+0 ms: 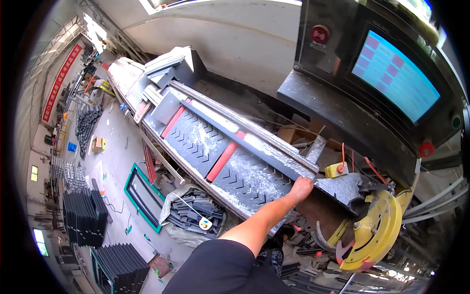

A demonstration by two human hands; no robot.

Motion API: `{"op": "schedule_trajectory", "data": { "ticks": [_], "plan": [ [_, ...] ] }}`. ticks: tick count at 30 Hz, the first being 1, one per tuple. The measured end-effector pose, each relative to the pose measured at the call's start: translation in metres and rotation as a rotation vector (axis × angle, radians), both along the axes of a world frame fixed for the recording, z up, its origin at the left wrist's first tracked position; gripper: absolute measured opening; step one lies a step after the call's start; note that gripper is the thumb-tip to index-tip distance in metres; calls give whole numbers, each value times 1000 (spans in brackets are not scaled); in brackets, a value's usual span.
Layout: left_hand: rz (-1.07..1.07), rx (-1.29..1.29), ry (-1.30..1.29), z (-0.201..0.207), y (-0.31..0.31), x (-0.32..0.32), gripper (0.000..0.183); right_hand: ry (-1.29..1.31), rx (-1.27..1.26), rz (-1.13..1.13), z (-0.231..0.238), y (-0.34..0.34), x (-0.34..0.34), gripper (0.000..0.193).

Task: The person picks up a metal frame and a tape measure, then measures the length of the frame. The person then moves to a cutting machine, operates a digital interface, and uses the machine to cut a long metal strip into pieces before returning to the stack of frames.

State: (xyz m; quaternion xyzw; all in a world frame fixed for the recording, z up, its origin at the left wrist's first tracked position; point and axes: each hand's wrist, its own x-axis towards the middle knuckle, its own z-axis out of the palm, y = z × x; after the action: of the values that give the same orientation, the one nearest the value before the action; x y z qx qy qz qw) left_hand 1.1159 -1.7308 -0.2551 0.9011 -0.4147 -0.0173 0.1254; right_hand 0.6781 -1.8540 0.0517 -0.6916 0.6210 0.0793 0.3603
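Observation:
My left hand (301, 188) is closed around the near end of a long dark grey profile bar (267, 156). The bar lies lengthwise along a dusty conveyor table (196, 142) with arrow-shaped marks and red crosspieces. My left arm reaches up and right from the lower edge, in a black sleeve. Just right of the hand is a dust-covered metal plate (342, 188). Beyond it stands a saw with a yellow round guard (377, 230). A small yellow box with a red button (336, 170) sits above the plate. My right hand is out of view.
A control panel with a lit screen (394, 73) and a red stop button (427, 148) overhangs the upper right. Grey offcuts (196, 208) fill a pale sack left of the table. A green-edged frame (142, 196) and stacked dark profiles (83, 218) stand farther left.

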Motion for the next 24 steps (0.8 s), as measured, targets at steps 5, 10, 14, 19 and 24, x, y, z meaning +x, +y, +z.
{"op": "schedule_trajectory", "data": {
  "ticks": [5,10,14,19,24],
  "plan": [
    [9,6,-20,1,-6,1,14,-9,-23,-43,-22,-14,-24,28],
    [-9,-18,-17,6,-3,5,15,-31,-43,-11,-41,-26,-49,29],
    [-62,34,44,13,-3,10,17,16,-113,54,-58,-34,-75,30],
    [-38,47,44,11,-3,8,18,-13,-93,29,-51,-29,-61,29],
    [-31,32,47,11,-3,7,18,-43,-75,21,-46,-26,-59,28]
  ]
}}
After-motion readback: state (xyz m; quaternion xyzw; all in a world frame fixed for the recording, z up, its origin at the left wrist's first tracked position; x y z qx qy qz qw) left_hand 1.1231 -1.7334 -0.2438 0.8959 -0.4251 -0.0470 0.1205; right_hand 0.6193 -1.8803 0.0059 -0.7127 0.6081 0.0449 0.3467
